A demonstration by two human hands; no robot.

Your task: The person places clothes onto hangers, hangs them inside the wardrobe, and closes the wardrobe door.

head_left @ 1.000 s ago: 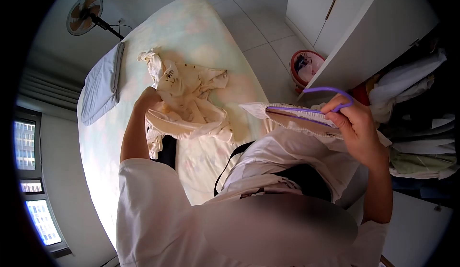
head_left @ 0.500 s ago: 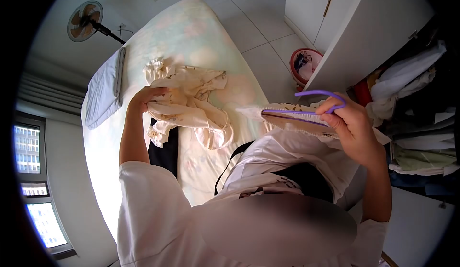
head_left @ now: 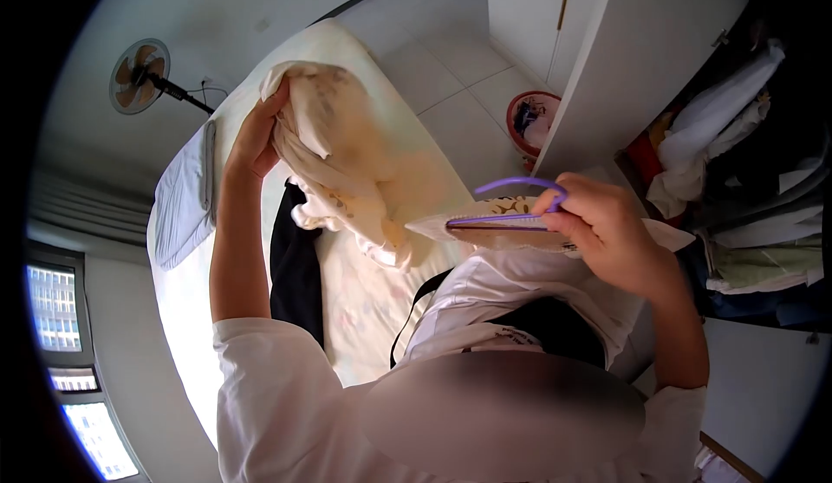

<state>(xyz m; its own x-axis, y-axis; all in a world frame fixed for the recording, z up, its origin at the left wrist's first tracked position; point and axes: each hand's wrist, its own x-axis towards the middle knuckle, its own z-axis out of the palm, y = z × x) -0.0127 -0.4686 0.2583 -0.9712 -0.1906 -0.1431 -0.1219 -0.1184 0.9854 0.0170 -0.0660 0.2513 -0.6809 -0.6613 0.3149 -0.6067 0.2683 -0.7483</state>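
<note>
My left hand (head_left: 260,136) grips a cream printed garment (head_left: 334,154) and holds it up above the bed; its folds hang down to the right, partly blurred. What kind of garment it is, I cannot tell. In my right hand (head_left: 602,232) is a purple clothes hanger (head_left: 524,181), fingers closed around it near the hook. A second cream piece of clothing (head_left: 511,233) with a dark print and a gathered edge hangs on that hanger, close to my body. Black clothing (head_left: 295,266) lies on the bed below my left forearm.
The bed (head_left: 364,344) has a pale patterned sheet, with a folded grey-blue blanket (head_left: 186,193) at its left edge. A fan (head_left: 139,76) stands behind it. To the right are a red basket (head_left: 530,128) holding clothes, a cabinet door (head_left: 641,58) and shelves of clothes (head_left: 754,258).
My left hand has lifted the cream garment off the bed, so it now hangs from my fingers. My right hand, with the hanger, has shifted slightly left as the view moved.
</note>
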